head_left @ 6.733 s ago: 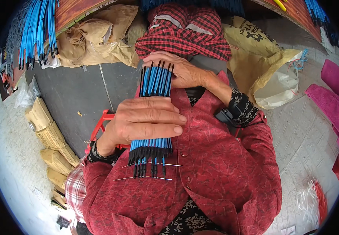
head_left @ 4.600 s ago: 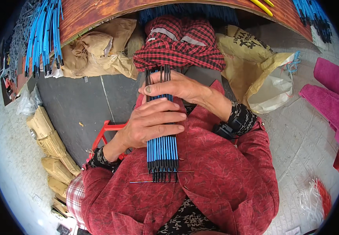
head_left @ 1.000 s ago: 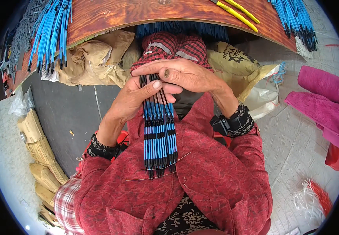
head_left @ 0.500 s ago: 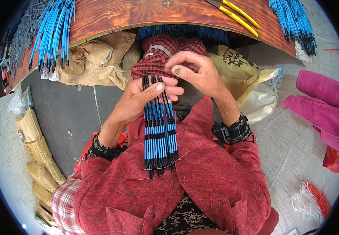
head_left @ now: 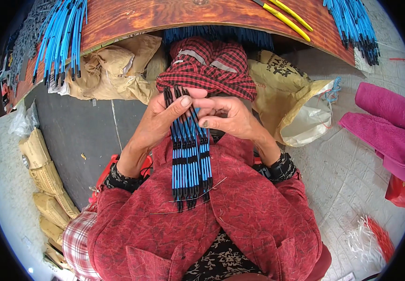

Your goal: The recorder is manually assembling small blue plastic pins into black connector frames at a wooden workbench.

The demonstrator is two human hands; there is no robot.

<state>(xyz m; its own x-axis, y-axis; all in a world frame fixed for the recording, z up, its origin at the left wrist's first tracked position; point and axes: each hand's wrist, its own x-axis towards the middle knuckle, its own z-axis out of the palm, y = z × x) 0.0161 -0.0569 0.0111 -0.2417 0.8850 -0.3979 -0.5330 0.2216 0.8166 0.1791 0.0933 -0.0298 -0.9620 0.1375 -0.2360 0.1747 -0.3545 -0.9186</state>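
A flat panel of thin blue rods with black end pieces (head_left: pixel 190 174) hangs down over my red jacket. My left hand (head_left: pixel 165 112) grips its upper black ends, the thumb lying across them. Against the panel's right upper edge, my right hand (head_left: pixel 230 119) has its thumb and fingers closed around the rods, close to the left fingertips. Part of what lies between the right fingers is hidden. Thin wires (head_left: pixel 197 201) stick out crosswise near the panel's lower end.
Ahead is a wooden board (head_left: pixel 165 16) bearing blue rod bundles (head_left: pixel 64 42) and more rods (head_left: pixel 352 30) at its ends, plus yellow-handled pliers (head_left: pixel 286 21). Paper sacks (head_left: pixel 118 70) and an open sack (head_left: pixel 305 112) stand below. A magenta towel (head_left: pixel 380 126) lies at right.
My right hand has come down and left from above the panel to its right upper edge, its fingers closing there. The left hand has shifted slightly left, still holding the panel.
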